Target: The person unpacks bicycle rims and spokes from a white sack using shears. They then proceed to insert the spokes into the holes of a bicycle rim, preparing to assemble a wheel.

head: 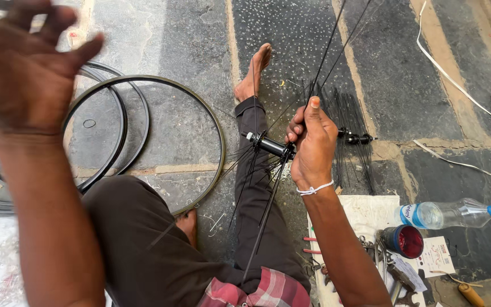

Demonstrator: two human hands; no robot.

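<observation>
A: Why is the hub (pixel 271 145) held out over the shin like that?

B: So the spokes (pixel 263 207) can hang free. The right hand (pixel 312 145) is clamped around the hub's far end with the thumb up, pinching what look like a few thin spokes that run up and away. The rest fan down across the dark trouser leg.

A: And the left hand (pixel 21 68)?

B: Raised near the camera, fingers spread apart, holding nothing. It's blurred, so I can't say more than that.

A: What's everything made of?

B: The hub is a short black metal barrel with a bright end. The spokes are fine black wire, straight and stiff. A loose bundle of them (pixel 348 136) lies on the stone floor (pixel 188 34) just beyond the hand. Thin black hoop-shaped rims (pixel 214 122) lie flat beside the knee, within easy reach.

A: The things on the right?

B: A clear plastic bottle (pixel 453 214) with a blue cap, a small red-filled tin (pixel 403 241) and metal tools on a white cloth (pixel 365 213).
</observation>
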